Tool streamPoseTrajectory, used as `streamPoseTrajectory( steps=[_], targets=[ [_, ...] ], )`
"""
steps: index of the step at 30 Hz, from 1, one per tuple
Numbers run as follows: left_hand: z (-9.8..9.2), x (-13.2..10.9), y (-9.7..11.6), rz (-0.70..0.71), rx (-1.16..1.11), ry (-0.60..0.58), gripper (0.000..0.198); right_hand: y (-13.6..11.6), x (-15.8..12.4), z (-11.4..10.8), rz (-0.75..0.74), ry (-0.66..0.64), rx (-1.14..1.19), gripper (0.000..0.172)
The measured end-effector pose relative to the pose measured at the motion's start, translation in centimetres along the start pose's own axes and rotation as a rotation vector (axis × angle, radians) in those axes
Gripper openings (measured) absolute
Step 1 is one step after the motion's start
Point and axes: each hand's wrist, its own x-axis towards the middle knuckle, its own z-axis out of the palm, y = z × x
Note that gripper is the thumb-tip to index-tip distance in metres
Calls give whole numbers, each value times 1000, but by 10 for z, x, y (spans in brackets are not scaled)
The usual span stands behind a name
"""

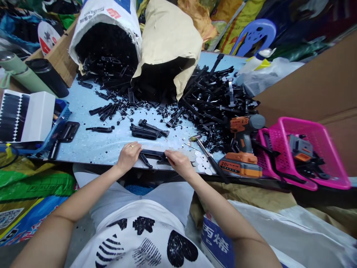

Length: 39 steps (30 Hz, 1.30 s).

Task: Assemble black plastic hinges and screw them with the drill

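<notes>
At the table's front edge my left hand (129,156) pinches the left end of a long black plastic bar (153,153). My right hand (178,162) grips the same bar at its right end, thumb and fingers closed round it. A thinner black arm (145,160) slants down beneath the bar toward the edge; whether it is joined to the bar I cannot tell. Just beyond my hands lies a small stack of black bars (143,131). A hammer (208,152) and a scatter of white discs (203,163) are to the right of my right hand.
An orange cordless drill (242,147) stands on the right, beside a pink basket (320,128). Two sacks, one white (107,15) and one tan (170,33), open toward me at the back. A heap of black parts (212,100) spreads before them. Left are a blue basket (65,111) and a black tumbler (47,76).
</notes>
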Motion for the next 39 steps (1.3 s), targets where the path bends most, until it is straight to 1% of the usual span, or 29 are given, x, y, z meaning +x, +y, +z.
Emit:
streamPoseTrajectory(
  steps=[1, 4, 6, 8, 10, 11, 13, 14, 16, 17, 18, 20, 22, 24, 26, 27, 28, 29, 30, 31, 33, 34, 35, 36, 37, 38, 39],
  targets=[
    [2, -1, -3, 65, 4, -14, 21, 1, -2, 2, -15, 4, -4, 32],
    [8, -6, -18, 224, 22, -27, 23, 5, -9, 10, -44, 80, 7, 30],
    [8, -9, -25, 294, 60, -39, 23, 10, -13, 14, -76, 116, 27, 32],
    [7, -9, -26, 319, 132, -61, 25, 16, -16, 17, -108, 111, 43, 36],
    [7, -6, -17, 334, 229, -95, 29, 23, -17, 18, -133, 64, 11, 41],
    [9, -2, -9, 368, 268, -130, 33, 27, -18, 17, -138, 33, -41, 44],
    [17, 7, 8, 451, 324, -244, 47, 35, -19, 15, -107, 6, -209, 51],
    [22, 13, 16, 476, 346, -309, 51, 38, -20, 13, -81, 15, -303, 55],
    [30, 23, 28, 445, 380, -401, 52, 41, -19, 6, -49, 54, -438, 58],
    [32, 28, 31, 404, 386, -413, 51, 39, -18, 1, -65, 70, -462, 59],
    [32, 31, 33, 368, 381, -398, 51, 36, -16, -7, -107, 76, -460, 59],
    [21, 32, 36, 354, 330, -313, 52, 24, -12, -27, -240, 65, -382, 59],
    [1, 27, 42, 409, 208, -205, 52, 3, -6, -52, -394, 21, -226, 58],
    [-25, 17, 56, 486, -19, -144, 51, -22, -2, -75, -519, -46, 6, 58],
    [-46, 4, 78, 509, -308, -133, 53, -49, -2, -85, -617, -109, 297, 57],
    [-54, -3, 90, 496, -443, -130, 54, -62, -2, -83, -665, -124, 458, 55],
    [-58, -9, 101, 486, -558, -114, 55, -74, -3, -76, -700, -112, 614, 52],
    [-60, -14, 111, 472, -643, -75, 55, -86, -4, -65, -722, -56, 757, 49],
    [-58, -18, 118, 462, -695, -9, 55, -96, -4, -50, -706, 51, 874, 46],
    [-54, -21, 123, 461, -710, 70, 56, -104, -3, -33, -639, 204, 961, 44],
    [-41, -23, 122, 472, -623, 218, 60, -113, 5, 2, -395, 528, 1038, 45],
    [-33, -23, 116, 483, -529, 269, 63, -113, 13, 17, -267, 638, 1031, 45],
    [-25, -23, 108, 497, -415, 306, 67, -108, 23, 29, -170, 686, 996, 43],
    [-18, -22, 96, 500, -285, 325, 70, -98, 37, 37, -113, 669, 931, 40],
    [-11, -21, 83, 485, -148, 327, 72, -83, 54, 41, -93, 615, 838, 38],
    [-5, -19, 69, 461, -16, 308, 72, -64, 74, 41, -95, 515, 709, 37],
    [1, -17, 54, 429, 106, 251, 70, -42, 95, 39, -85, 418, 556, 36]
  ],
)
